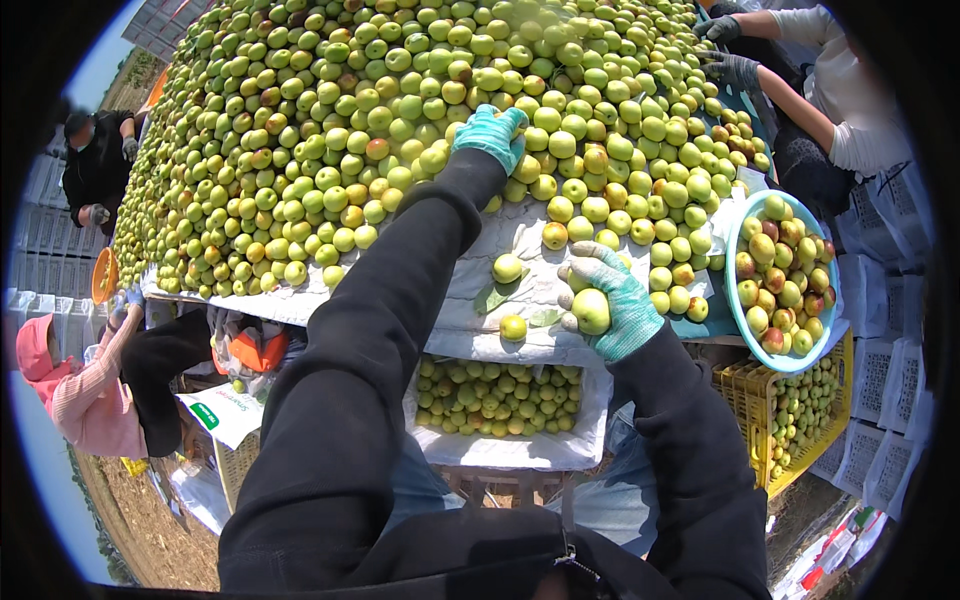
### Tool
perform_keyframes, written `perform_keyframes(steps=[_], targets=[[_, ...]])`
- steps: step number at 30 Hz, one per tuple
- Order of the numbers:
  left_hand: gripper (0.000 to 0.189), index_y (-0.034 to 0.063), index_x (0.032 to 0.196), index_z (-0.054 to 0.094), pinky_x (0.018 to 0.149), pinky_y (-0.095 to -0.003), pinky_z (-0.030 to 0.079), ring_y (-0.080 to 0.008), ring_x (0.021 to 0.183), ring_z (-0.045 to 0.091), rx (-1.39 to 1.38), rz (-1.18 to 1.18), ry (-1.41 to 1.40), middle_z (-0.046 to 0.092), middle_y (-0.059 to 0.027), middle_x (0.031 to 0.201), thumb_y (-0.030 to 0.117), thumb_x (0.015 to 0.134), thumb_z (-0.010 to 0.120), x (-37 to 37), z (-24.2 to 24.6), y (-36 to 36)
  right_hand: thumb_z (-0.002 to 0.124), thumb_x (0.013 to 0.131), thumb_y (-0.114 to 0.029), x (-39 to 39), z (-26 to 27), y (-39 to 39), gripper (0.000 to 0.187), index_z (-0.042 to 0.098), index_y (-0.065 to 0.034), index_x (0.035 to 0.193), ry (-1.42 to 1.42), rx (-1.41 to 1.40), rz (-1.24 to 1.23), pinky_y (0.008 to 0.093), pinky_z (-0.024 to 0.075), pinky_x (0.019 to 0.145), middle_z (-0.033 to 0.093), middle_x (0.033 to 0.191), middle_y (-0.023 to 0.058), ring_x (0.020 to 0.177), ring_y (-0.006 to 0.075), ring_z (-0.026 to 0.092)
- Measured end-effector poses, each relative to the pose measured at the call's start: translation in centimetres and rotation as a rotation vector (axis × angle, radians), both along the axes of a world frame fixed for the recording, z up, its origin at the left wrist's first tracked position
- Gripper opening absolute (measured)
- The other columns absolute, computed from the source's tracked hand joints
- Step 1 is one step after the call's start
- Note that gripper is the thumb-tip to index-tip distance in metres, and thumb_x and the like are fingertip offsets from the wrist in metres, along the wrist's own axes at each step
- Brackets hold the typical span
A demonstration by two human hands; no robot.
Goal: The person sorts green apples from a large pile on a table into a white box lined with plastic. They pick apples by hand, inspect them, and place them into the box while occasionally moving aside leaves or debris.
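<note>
A huge heap of green jujube fruits (315, 142) covers a table with a pale cloth (465, 322). My left hand (491, 139), in a teal knit glove, reaches into the heap; its fingertips are among the fruits, and whether one is gripped is hidden. My right hand (611, 300), gloved in teal with whitish fingertips, holds a large green fruit (591, 311) above the cloth, with part of another green one behind it. Two loose fruits lie left of it, a greenish one (507, 268) and a yellowish one (513, 328), near green leaves (491, 298).
Below the table edge stands a lined white crate (517, 454) of fruits. To the right are a light-blue basin (733, 277) of reddish fruits and a yellow crate (761, 427). Co-workers sit at the upper right, upper left and lower left. Stacked white crates (885, 375) stand at the right.
</note>
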State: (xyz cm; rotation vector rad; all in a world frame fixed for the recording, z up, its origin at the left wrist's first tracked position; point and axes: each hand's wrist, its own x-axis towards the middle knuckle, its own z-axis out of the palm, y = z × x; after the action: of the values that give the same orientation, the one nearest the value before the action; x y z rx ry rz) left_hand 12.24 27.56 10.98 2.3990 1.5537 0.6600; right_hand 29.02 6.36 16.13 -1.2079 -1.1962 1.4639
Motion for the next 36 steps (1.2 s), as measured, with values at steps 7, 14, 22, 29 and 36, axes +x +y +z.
perform_keyframes(steps=[7,14,22,29,36], targets=[[0.052,0.0072,0.130,0.048,0.096,-0.0401,0.042,-0.0338,0.110,0.054,-0.225,-0.658,-0.598,0.054,-0.0182,0.121,0.030,0.087,0.064,5.1,3.7,-14.5,0.043,0.088,-0.065,0.3,0.1,2.2,0.064,0.047,-0.0169,0.129,1.184,-0.613,-0.442,0.0435,0.0474,0.095,0.052,0.129,0.0067,0.115,0.0240,0.055],[0.047,0.0220,0.127,0.056,0.110,-0.0454,0.024,-0.0293,0.133,0.032,0.199,0.350,0.102,0.042,-0.0095,0.141,0.046,0.086,0.059,1.2,3.2,3.9,0.055,0.084,-0.056,1.8,2.6,2.0,0.045,0.056,-0.0128,0.096,1.137,-0.707,-0.411,0.0347,0.0523,0.054,0.058,0.099,0.0131,0.080,0.0289,0.059],[0.045,0.0329,0.112,0.067,0.109,-0.0427,0.027,-0.0291,0.125,0.040,0.068,-0.123,-0.046,0.052,-0.0005,0.133,0.060,0.077,0.064,2.6,-4.0,9.0,0.052,0.087,-0.050,5.8,4.0,1.2,0.047,0.055,-0.0075,0.106,1.226,-0.472,-0.532,0.0369,0.0550,0.062,0.051,0.115,0.0214,0.091,0.0308,0.058],[0.041,0.0361,0.130,0.054,0.107,-0.0458,0.033,-0.0365,0.124,0.041,-0.007,-0.490,0.069,0.054,-0.0068,0.130,0.038,0.089,0.059,4.7,-4.1,5.4,0.056,0.084,-0.054,5.7,2.0,0.7,0.050,0.053,-0.0098,0.107,1.070,-0.590,-0.595,0.0380,0.0550,0.063,0.051,0.116,0.0207,0.098,0.0335,0.058],[0.045,0.0277,0.137,0.047,0.110,-0.0425,0.030,-0.0324,0.131,0.036,0.210,-0.507,0.553,0.048,-0.0070,0.137,0.039,0.094,0.052,-5.6,-2.4,4.0,0.059,0.083,-0.054,5.2,1.8,0.0,0.051,0.050,-0.0099,0.106,1.025,-0.627,-0.546,0.0361,0.0555,0.059,0.050,0.116,0.0201,0.098,0.0353,0.058]])
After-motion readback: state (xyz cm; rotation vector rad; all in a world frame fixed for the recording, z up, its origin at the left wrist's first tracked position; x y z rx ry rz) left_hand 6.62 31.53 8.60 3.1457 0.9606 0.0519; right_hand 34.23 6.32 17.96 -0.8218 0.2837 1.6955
